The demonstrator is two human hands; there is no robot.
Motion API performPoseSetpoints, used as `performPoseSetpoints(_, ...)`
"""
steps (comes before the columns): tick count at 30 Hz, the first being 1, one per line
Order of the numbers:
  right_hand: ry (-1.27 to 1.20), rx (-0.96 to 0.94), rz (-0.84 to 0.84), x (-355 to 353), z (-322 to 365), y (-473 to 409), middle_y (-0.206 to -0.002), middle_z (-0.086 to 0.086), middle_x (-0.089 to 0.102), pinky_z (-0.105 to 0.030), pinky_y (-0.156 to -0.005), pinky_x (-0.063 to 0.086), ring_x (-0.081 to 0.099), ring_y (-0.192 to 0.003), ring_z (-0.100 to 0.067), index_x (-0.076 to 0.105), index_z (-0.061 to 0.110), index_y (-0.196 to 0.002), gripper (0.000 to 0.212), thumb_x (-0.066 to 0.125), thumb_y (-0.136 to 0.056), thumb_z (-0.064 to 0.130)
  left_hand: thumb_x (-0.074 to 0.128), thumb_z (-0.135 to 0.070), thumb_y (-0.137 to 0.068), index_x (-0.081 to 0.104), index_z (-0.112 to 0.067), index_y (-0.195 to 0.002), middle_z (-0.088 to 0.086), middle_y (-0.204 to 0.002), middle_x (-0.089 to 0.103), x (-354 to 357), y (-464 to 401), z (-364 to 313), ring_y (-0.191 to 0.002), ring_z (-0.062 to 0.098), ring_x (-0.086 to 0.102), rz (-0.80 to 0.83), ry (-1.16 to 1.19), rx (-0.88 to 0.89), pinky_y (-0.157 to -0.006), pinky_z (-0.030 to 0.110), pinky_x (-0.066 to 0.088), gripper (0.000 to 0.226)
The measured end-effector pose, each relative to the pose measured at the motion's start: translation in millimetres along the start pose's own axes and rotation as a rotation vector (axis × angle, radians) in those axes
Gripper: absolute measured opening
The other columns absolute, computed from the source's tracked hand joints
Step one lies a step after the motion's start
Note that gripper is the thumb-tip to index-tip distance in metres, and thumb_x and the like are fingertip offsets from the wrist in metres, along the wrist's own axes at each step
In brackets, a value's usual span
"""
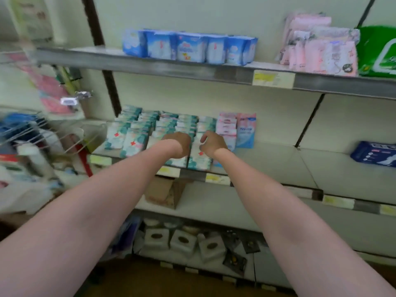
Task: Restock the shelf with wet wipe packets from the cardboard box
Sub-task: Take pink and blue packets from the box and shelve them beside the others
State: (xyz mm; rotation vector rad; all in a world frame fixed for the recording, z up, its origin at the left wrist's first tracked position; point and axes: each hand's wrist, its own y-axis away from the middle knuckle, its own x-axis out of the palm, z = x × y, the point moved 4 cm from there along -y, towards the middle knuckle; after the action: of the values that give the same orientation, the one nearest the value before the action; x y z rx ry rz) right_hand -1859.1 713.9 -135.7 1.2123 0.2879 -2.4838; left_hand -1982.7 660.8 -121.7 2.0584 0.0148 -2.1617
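While both hands reached over the middle shelf (pixel 267 161), the thing that mattered was how the front wet wipe packets (pixel 198 160) lay against the grip: they stood just under and in front of the two hands, at the near edge of the shelf, their long axis running upright and leaning slightly back against the rows behind. The left hand (pixel 179 145) sat on the packet left of centre, its fingers curled down over the top, so its grip looked closed on that packet, though blur hid the fingertips. The right hand (pixel 212 144) was just beside it to the right, fingers bent at the top of the neighbouring packet; whether it actually pinched it or only touched it I could not tell. The two hands were about equally near, each to its own column.

The packets were white and teal soft pouches with a small red cross on the front, ranked in several columns running from the near edge to the far wall. Pink packs (pixel 227 129) stood directly to their right. The cardboard box (pixel 165 192) rested on the shelf below, near and slightly left of the hands, so I judged any next packet would have to come up from there.
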Motion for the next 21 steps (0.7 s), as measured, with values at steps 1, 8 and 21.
performPoseSetpoints(1, 0.023, 0.011, 0.034, 17, 13, 10, -0.115, -0.008, 0.064, -0.028, -0.075, 0.042, 0.058, -0.098, -0.026, 0.055, 0.021, -0.098, 0.013, 0.059, -0.09, 0.011, 0.049, -0.022, -0.094, 0.055, -0.015, -0.102, 0.01, -0.112, 0.061, 11, 17, 16, -0.096, 0.03, 0.059, 0.019, -0.002, -0.015, -0.077, 0.035, 0.048, 0.013)
performPoseSetpoints(8, 0.119, -0.169, 0.264, 149, 101, 91, -0.11, -0.013, 0.062, -0.032, -0.076, 0.045, 0.058, -0.102, -0.032, 0.056, 0.014, -0.105, 0.018, 0.059, -0.088, 0.009, 0.05, -0.019, -0.087, 0.054, -0.017, -0.086, 0.006, -0.09, 0.058, 83, 148, 137, -0.08, 0.027, 0.056, 0.042, 0.175, -0.222, -0.071, 0.036, 0.051, 0.004)
performPoseSetpoints(21, 0.217, -0.377, 0.638, 379, 204, 171, -0.108, -0.008, 0.062, -0.038, -0.083, 0.049, 0.056, -0.098, -0.027, 0.057, 0.016, -0.101, 0.015, 0.064, -0.088, 0.013, 0.053, -0.029, -0.087, 0.06, -0.017, -0.114, 0.006, -0.111, 0.063, 243, 316, 286, -0.098, 0.028, 0.062, 0.2, 0.422, -0.611, -0.082, 0.04, 0.053, 0.03)
